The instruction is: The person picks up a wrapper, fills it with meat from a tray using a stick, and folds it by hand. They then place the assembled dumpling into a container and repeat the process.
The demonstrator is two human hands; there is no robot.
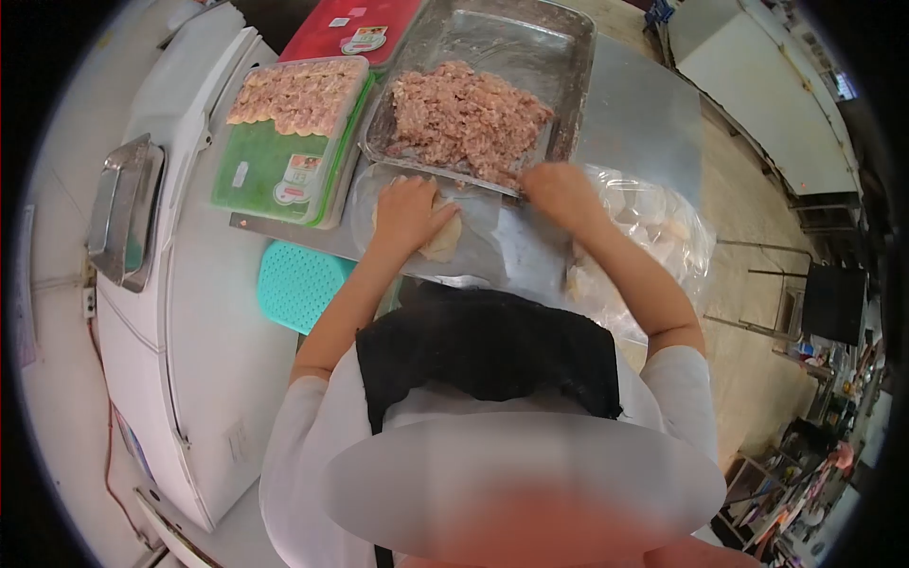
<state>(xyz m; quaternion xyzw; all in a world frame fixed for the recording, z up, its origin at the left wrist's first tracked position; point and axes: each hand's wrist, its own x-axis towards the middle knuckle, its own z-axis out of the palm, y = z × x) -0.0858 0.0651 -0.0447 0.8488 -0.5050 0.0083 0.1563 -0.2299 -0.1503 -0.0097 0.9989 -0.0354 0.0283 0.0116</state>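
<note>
My left hand (407,214) rests at the near edge of the metal table with its fingers bent and thumb spread over a pale, flat dough wrapper (442,239). The hand hides part of the wrapper. At the near right corner of a metal tray (511,28), my right hand (561,195) is closed, its fingertips by the edge of the minced meat (464,114). What it grips, if anything, is too small and hidden to name. The meat lies in a heap in the tray's near half.
Left of the tray, a green-based plastic box (256,175) holds rows of filled pieces, with a red box (331,24) behind. A clear plastic bag (653,218) of pale contents lies at right. A turquoise perforated basket (301,286) sits below. A white freezer (189,303) stands left.
</note>
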